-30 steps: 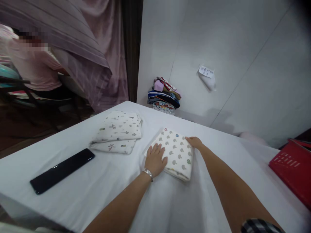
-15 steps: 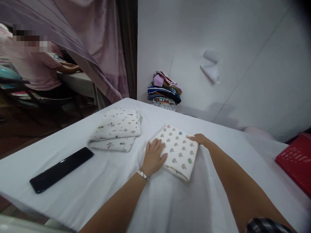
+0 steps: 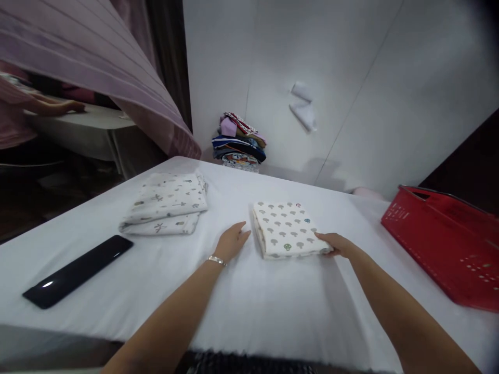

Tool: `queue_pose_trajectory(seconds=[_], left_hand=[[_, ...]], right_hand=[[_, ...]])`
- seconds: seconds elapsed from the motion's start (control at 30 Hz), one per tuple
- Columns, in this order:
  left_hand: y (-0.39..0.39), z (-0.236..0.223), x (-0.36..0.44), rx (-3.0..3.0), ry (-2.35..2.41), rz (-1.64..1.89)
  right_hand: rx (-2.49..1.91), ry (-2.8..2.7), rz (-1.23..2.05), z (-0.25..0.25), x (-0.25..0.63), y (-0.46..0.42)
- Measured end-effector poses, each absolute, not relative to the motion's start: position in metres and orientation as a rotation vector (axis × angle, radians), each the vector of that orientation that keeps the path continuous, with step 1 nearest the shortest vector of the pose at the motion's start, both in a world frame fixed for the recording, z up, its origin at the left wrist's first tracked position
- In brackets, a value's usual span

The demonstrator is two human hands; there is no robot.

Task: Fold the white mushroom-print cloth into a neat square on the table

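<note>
A folded white cloth with a grey mushroom print [image 3: 286,228] lies on the white-covered table [image 3: 268,306]. My right hand [image 3: 337,243] grips its near right corner, thumb on top and the other fingers underneath. To the left of the cloth is my left hand [image 3: 231,242], apart from it, holding nothing, with thumb and fingers parted. Further left rests a second folded white cloth with a small plant-like print [image 3: 167,200].
A black phone-like slab [image 3: 80,270] lies at the table's left. On the right stands a red plastic basket [image 3: 440,244]. A stack of folded clothes [image 3: 239,140] is by the wall behind. Past the pink curtain [image 3: 128,78], a person's arm [image 3: 54,106] rests on another table.
The mushroom-print cloth has been turned on the table, and my left hand has come off it. My right hand now holds its near right corner. The view has swung right, showing more basket.
</note>
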State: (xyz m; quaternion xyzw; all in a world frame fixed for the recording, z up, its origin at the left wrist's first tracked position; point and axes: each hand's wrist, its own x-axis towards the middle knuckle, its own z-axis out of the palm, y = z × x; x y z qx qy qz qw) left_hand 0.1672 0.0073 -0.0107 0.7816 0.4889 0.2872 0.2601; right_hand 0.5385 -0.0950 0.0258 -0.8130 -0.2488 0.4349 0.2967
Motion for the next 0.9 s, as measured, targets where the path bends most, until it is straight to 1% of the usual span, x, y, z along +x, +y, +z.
queue_pose_trajectory(seconds=[0.1, 0.27, 0.43, 0.57, 0.63, 0.7, 0.73, 0.8, 0.9], left_hand=[[-0.011, -0.001, 0.181, 1.980, 1.334, 0.731], [-0.041, 0.010, 0.207, 1.870, 1.364, 0.656], [-0.063, 0.008, 0.221, 1.876, 1.357, 0.646], [-0.074, 0.005, 0.220, 1.859, 1.344, 0.683], [-0.078, 0.003, 0.218, 1.850, 1.347, 0.719], [-0.080, 0.001, 0.217, 1.814, 1.370, 0.759], [-0.081, 0.000, 0.217, 1.791, 1.383, 0.782], [-0.083, -0.003, 0.219, 1.758, 1.403, 0.833], [-0.084, -0.007, 0.222, 1.785, 1.405, 0.916]], right_hand=[[-2.073, -0.690, 1.206, 0.027, 0.539, -0.103], [-2.041, -0.747, 1.163, 0.026, 0.535, -0.097], [-2.043, -0.802, 1.087, 0.024, 0.525, -0.110], [-2.067, -0.843, 1.129, 0.019, 0.524, -0.134], [-2.226, -0.944, 0.988, 0.018, 0.525, -0.140], [-2.379, -1.127, 0.638, 0.020, 0.521, -0.142], [-2.390, -1.237, 0.440, 0.021, 0.516, -0.140], [-2.241, -1.465, 0.165, 0.025, 0.501, -0.136], [-1.884, -1.752, 0.076, 0.026, 0.468, -0.127]])
